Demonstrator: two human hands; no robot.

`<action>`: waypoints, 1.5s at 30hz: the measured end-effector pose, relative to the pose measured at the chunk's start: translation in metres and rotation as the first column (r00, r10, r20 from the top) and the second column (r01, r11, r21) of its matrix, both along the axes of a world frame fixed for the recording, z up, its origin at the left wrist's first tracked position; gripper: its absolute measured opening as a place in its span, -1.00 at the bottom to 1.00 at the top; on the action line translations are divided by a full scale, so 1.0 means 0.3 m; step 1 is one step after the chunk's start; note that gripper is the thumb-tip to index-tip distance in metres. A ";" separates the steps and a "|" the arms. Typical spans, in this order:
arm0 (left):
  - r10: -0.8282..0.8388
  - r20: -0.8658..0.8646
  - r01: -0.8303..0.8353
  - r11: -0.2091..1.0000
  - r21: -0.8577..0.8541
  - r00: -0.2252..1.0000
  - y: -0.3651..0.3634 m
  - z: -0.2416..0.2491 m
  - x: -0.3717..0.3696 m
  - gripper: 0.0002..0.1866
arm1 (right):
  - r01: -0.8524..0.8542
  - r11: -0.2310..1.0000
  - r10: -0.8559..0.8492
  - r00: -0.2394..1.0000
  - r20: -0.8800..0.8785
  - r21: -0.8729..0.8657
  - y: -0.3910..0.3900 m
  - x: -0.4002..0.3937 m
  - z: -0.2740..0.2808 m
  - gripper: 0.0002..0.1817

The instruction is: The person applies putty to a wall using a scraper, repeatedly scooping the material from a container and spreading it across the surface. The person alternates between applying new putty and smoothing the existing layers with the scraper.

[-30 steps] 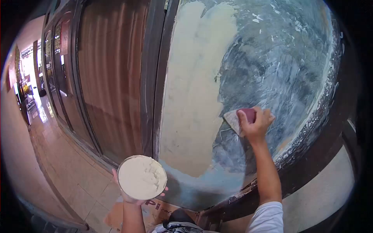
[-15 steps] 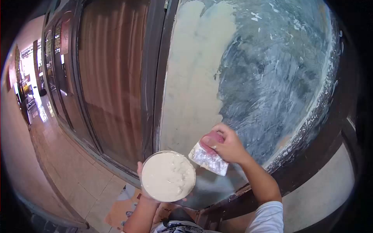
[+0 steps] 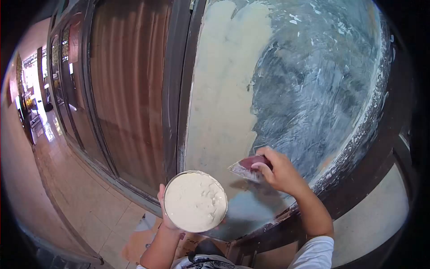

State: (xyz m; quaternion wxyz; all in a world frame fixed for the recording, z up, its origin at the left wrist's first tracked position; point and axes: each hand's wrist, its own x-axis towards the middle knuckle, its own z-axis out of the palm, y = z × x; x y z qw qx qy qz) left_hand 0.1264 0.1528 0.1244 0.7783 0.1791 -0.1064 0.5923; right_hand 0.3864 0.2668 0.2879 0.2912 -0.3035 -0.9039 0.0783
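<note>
My left hand (image 3: 166, 215) is wrapped round the side and underside of a round tub of cream-coloured putty (image 3: 195, 201); most of its fingers are hidden beneath. The putty surface is smooth on the left and lumpy on the right. My right hand (image 3: 277, 172) grips the dark red handle of a putty knife (image 3: 246, 169), its wide, smeared blade pointing left, close to the wall. Behind it, the wall panel (image 3: 313, 98) is grey-blue and streaky, with a band of cream putty (image 3: 224, 80) spread down its left side.
A dark wooden frame (image 3: 176, 89) borders the panel on the left, beside a window with a brown curtain (image 3: 127, 76). Stained cardboard (image 3: 139, 242) lies on the tiled floor (image 3: 89, 206). A dark curved border (image 3: 358, 166) edges the panel at right.
My right hand has turned the putty knife so its blade now shows narrower, and moved it slightly up and right, away from the tub. The tub has barely shifted.
</note>
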 end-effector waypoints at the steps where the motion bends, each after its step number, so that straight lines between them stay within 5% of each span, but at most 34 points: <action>1: 0.001 -0.061 0.001 0.999 0.032 0.998 0.010 0.004 -0.002 0.13 | 0.012 0.970 -0.023 0.999 0.041 0.242 -0.018 -0.001 -0.018 -0.72; 2: -0.002 -0.065 0.004 1.000 0.031 0.998 0.013 0.017 -0.002 0.13 | 0.016 0.971 -0.026 0.999 0.037 0.241 -0.034 -0.005 -0.009 -0.72; 4: 0.074 -0.175 -0.063 0.996 0.068 0.982 0.012 0.055 0.009 0.15 | -0.280 0.800 0.126 0.943 0.307 0.531 -0.086 -0.015 0.029 -0.70; 5: 0.073 -0.134 -0.073 0.997 0.008 0.988 0.015 0.057 0.015 0.18 | -0.331 0.721 0.173 0.937 0.304 0.609 -0.109 -0.037 0.034 -0.76; 9: 0.126 -0.198 -0.124 0.992 0.023 0.972 0.024 0.092 0.017 0.21 | -0.433 0.590 0.242 0.900 0.362 0.682 -0.155 -0.071 0.032 -0.77; 16: 0.121 -0.069 -0.125 0.990 -0.058 0.990 0.020 0.125 0.017 0.09 | -0.476 0.567 0.222 0.874 0.431 0.672 -0.165 -0.089 0.014 -0.69; 24: 0.213 -0.174 -0.233 0.966 -0.108 0.962 0.062 0.072 0.014 0.05 | -0.467 0.601 0.239 0.879 0.412 0.648 -0.162 -0.100 0.006 -0.71; 26: 0.151 -0.157 -0.156 0.988 -0.018 0.976 0.058 0.082 0.021 0.06 | -0.465 0.612 0.248 0.881 0.403 0.640 -0.154 -0.096 0.005 -0.70; 30: 0.070 0.019 -0.068 0.991 -0.118 0.997 0.066 0.071 0.036 0.07 | -0.455 0.655 0.279 0.888 0.366 0.603 -0.149 -0.091 0.009 -0.71; 33: 0.001 -0.096 0.004 0.998 0.059 0.995 0.077 0.058 0.031 0.13 | -0.252 0.725 0.096 0.959 0.268 0.641 -0.125 -0.055 0.051 -0.73; 36: 0.062 -0.128 -0.070 0.996 -0.061 0.990 0.069 0.033 0.024 0.14 | -0.063 0.818 0.032 0.997 0.064 0.572 -0.053 0.003 0.117 -0.76; 38: 0.061 -0.071 -0.071 0.987 -0.147 0.996 0.060 0.026 0.008 0.13 | 0.235 0.922 -0.118 0.928 -0.355 0.308 0.009 0.033 0.109 -0.75; 40: 0.038 -0.106 -0.047 0.995 -0.083 0.994 0.059 0.007 -0.008 0.13 | 0.302 0.896 -0.189 0.922 -0.338 0.325 0.074 0.054 0.056 -0.71; 41: -0.014 0.042 0.017 0.997 -0.076 0.999 0.055 0.017 -0.005 0.14 | 0.367 0.865 -0.259 0.911 -0.322 0.343 0.105 0.059 0.023 -0.66; 45: 0.032 -0.062 -0.035 0.998 -0.050 0.998 0.055 -0.009 -0.021 0.15 | 0.373 0.791 -0.313 0.928 -0.203 0.485 0.213 0.069 -0.108 -0.56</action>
